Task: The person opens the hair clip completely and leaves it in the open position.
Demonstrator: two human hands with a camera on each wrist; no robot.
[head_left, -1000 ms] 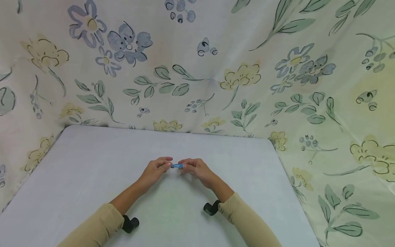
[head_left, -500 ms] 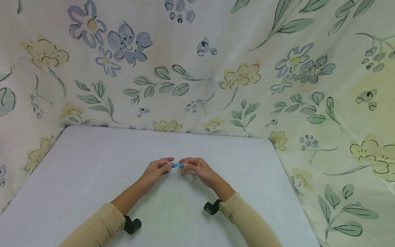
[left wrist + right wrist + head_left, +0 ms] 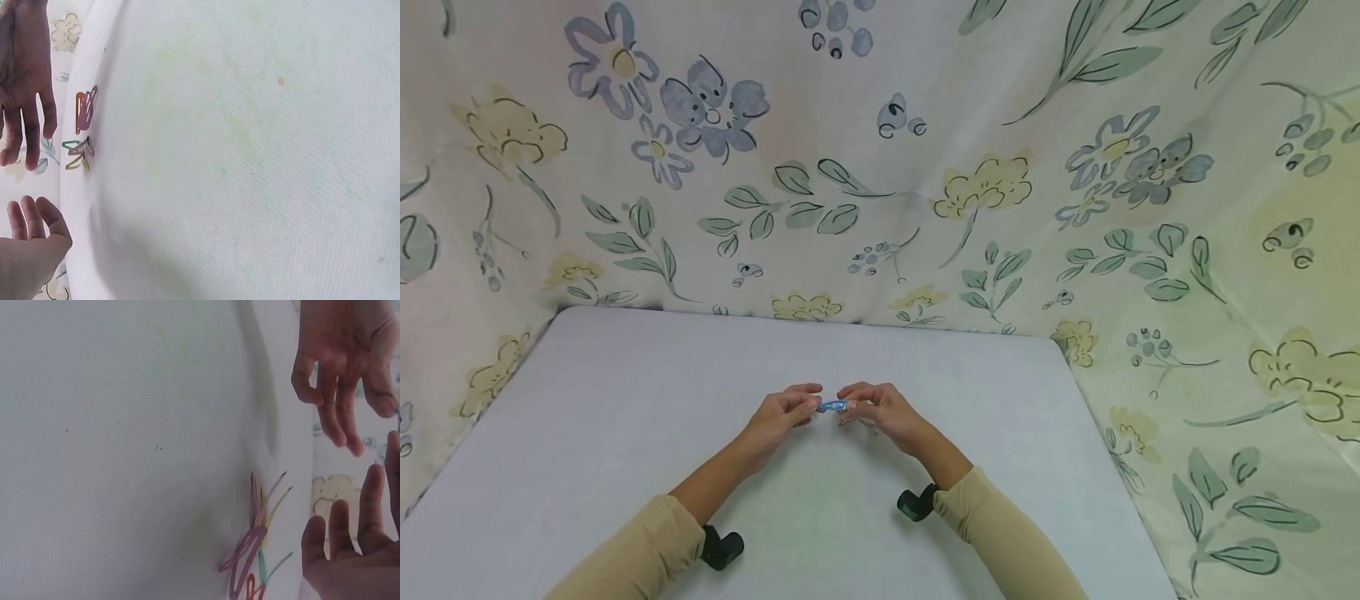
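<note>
A small blue snap hair clip [image 3: 832,406] is held level between both hands in the head view. Thumb and fingers of my left hand [image 3: 784,413] pinch its left end. At the other end, my right hand [image 3: 880,410] pinches it the same way. The right wrist view catches only a blue sliver at its edge. Under the right hand, several more clips lie on the table, mostly hidden in the head view. The left wrist view shows an orange clip [image 3: 79,112], a green clip [image 3: 70,144] and a yellow clip [image 3: 74,165]; a purple clip [image 3: 255,535] shows in the right wrist view.
The white table [image 3: 647,392] has rounded far corners. Behind it and at both sides hangs a floral cloth [image 3: 850,125]. Black wrist cameras are worn on the left wrist [image 3: 722,547] and the right wrist [image 3: 916,503].
The blue clip has tilted in the fingers: its flat face showed half a second ago, and it looks lighter and slightly lower now. Both hands have shifted a touch to the right.
</note>
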